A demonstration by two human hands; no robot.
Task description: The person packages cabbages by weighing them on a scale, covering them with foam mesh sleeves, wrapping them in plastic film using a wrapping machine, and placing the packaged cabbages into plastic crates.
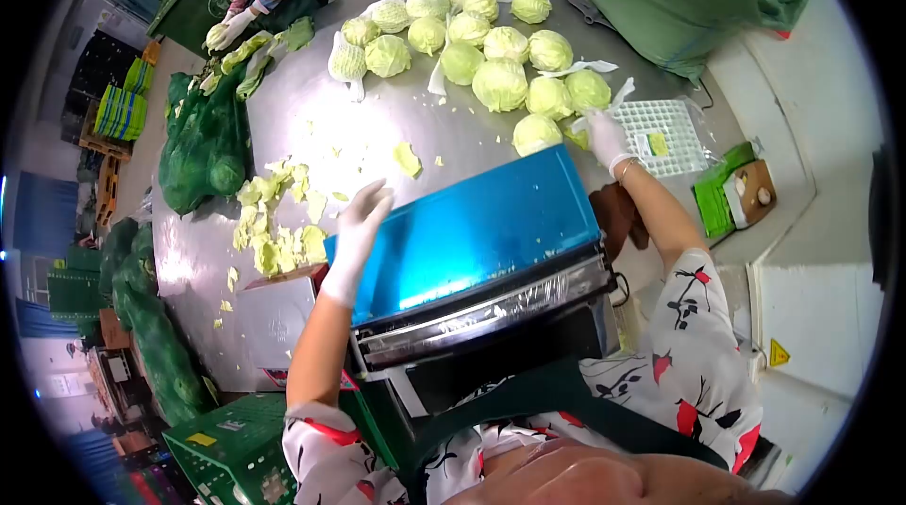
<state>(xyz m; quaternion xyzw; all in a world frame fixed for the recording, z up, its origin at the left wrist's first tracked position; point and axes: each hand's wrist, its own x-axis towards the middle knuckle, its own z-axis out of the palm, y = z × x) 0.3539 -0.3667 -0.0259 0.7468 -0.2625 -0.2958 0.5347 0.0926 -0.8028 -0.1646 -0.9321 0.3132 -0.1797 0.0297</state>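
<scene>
My left hand (361, 227), in a white glove, is open at the left edge of a blue-topped wrapping machine (472, 231). Its fingers point away from me and hold nothing. Farther right, my gloved right hand (606, 139) reaches past the machine to the near side of a cabbage (587, 90). The fingertips are small and partly hidden there, so I cannot tell whether they grip it. Another cabbage (536, 134) lies just left of that hand. Several more pale green cabbages (499, 84) cluster beyond, some in white foam nets (347, 59).
Loose leaves (274, 231) litter the metal table (311, 127). Green net sacks (203, 142) line its left side. Right of my right hand lies a white gridded tray (661, 137). At the far left, a co-worker's gloved hand (231, 28) holds a cabbage. A green crate (231, 448) stands below left.
</scene>
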